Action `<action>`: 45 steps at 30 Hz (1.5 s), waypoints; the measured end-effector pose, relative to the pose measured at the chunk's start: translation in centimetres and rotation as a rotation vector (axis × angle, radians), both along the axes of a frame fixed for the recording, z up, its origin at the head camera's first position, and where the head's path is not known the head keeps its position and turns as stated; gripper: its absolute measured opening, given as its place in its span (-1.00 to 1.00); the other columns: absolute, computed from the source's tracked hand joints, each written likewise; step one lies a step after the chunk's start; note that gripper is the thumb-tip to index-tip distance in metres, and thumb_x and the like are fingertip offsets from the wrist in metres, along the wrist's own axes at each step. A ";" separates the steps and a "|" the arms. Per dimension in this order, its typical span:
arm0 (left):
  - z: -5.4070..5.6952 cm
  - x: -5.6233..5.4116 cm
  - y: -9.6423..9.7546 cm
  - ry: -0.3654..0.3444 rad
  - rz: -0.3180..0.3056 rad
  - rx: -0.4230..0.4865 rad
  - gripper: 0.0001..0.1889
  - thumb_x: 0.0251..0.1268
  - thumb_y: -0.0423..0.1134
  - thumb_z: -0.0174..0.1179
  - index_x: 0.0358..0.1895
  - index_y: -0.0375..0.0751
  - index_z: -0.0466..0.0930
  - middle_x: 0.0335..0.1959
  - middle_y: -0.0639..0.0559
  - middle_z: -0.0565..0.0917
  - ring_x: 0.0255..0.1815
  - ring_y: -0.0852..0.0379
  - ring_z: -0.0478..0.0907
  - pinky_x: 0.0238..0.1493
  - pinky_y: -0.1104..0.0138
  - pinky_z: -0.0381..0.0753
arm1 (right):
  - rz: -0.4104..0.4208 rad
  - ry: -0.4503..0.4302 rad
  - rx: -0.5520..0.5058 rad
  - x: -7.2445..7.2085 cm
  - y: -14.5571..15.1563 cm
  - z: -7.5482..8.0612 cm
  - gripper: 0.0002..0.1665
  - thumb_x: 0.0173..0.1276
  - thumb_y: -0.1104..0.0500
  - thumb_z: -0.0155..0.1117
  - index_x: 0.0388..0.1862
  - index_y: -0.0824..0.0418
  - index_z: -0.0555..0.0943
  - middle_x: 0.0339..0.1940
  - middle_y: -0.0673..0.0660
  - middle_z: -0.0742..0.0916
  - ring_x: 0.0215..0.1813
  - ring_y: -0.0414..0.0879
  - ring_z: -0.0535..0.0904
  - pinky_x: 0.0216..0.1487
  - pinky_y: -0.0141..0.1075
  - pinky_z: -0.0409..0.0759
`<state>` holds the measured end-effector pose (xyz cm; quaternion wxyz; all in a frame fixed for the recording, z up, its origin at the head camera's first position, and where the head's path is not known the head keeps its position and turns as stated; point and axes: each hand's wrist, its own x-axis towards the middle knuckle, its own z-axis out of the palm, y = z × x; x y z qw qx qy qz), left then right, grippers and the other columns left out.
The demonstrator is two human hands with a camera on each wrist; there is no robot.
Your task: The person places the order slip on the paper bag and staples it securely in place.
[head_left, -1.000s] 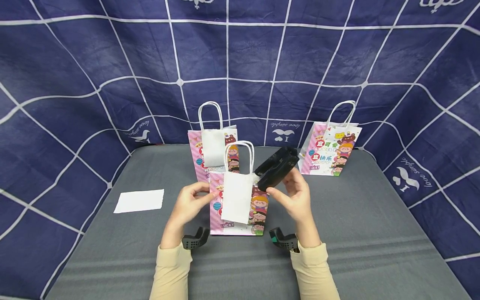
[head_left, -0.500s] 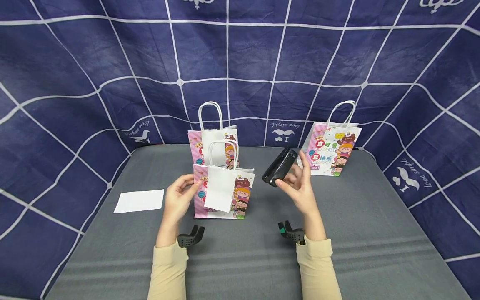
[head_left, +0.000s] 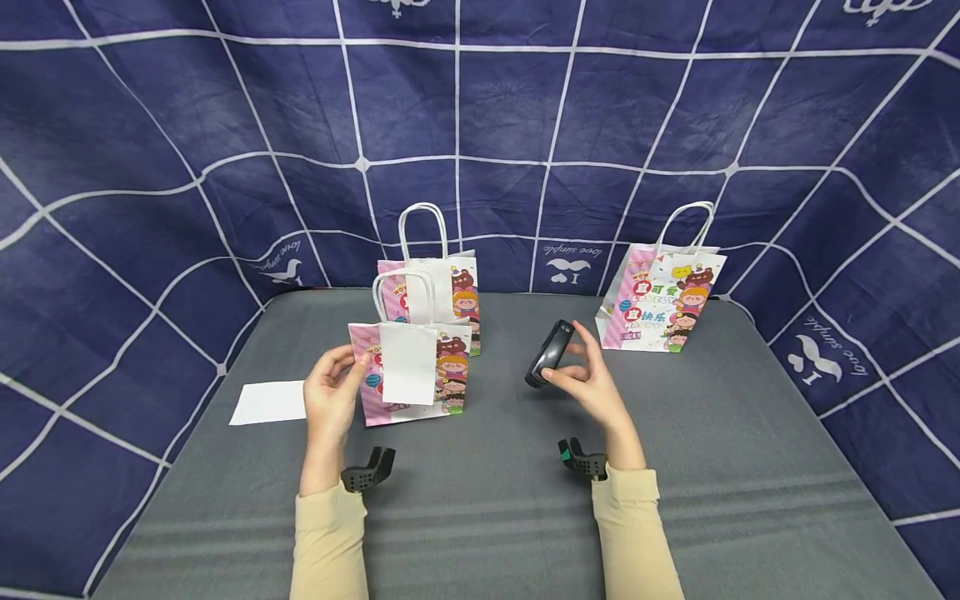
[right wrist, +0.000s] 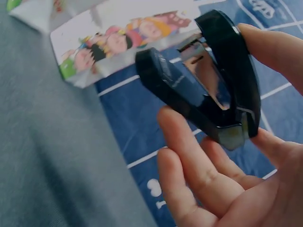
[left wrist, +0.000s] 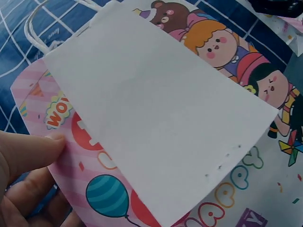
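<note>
My left hand (head_left: 330, 404) pinches the left edge of a small paper gift bag (head_left: 453, 371) with pink stripes, cartoon figures and white twisted handles. A blank white paper slip (head_left: 408, 367) hangs over its front; in the left wrist view a small staple-like mark shows near the slip's (left wrist: 156, 109) top edge. My right hand (head_left: 596, 400) holds a black stapler (head_left: 551, 354) between thumb and fingers, to the right of the bag and apart from it. In the right wrist view the stapler's (right wrist: 241, 71) two arms are spread, with the metal inside showing.
Behind the held bag stands a matching bag (head_left: 465, 292) with a white slip on its front. Another matching bag (head_left: 660, 300) stands at the back right. A loose white slip (head_left: 266, 403) lies on the grey table (head_left: 480, 517) at the left. Blue cloth (head_left: 495, 108) rises behind.
My left hand has moved the bag leftward and slightly back, turning it a little. My right hand has drawn the stapler away from the bag's top right and lowered it somewhat.
</note>
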<state>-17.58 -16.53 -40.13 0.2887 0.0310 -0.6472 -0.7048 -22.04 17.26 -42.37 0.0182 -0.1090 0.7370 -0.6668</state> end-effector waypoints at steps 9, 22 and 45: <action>-2.4 -1.2 -1.6 0.037 0.049 0.119 -0.81 0.16 -0.58 0.19 -0.14 -0.52 0.53 -0.42 0.11 0.66 -0.33 0.26 0.56 -0.26 0.50 0.49 | -0.009 -0.093 0.129 -0.2 -0.1 -0.5 0.08 0.19 0.31 0.34 0.52 0.11 -0.12 0.23 0.39 0.32 -0.26 -0.17 0.61 -0.17 -0.29 0.47; -4.1 -1.9 -2.4 0.006 0.089 0.050 -0.63 0.28 -0.50 0.11 0.14 -0.52 0.41 -0.08 0.10 0.61 0.05 0.19 0.49 0.16 0.41 0.36 | 0.014 -0.145 0.157 -1.6 0.5 -4.8 0.08 0.19 0.27 0.35 0.51 0.10 -0.12 0.21 0.39 0.35 -0.34 -0.19 0.58 -0.35 -0.24 0.53; -4.0 -1.8 -2.4 -0.027 -0.091 0.179 -0.49 0.44 -0.30 -0.04 0.37 -0.44 0.14 0.36 -0.29 0.25 0.37 0.01 0.18 0.34 0.28 0.14 | 0.001 -0.165 0.243 -1.9 1.2 -6.1 0.05 0.14 0.16 0.40 0.49 0.22 0.01 0.31 0.37 0.36 0.06 0.12 0.52 -0.02 -0.17 0.49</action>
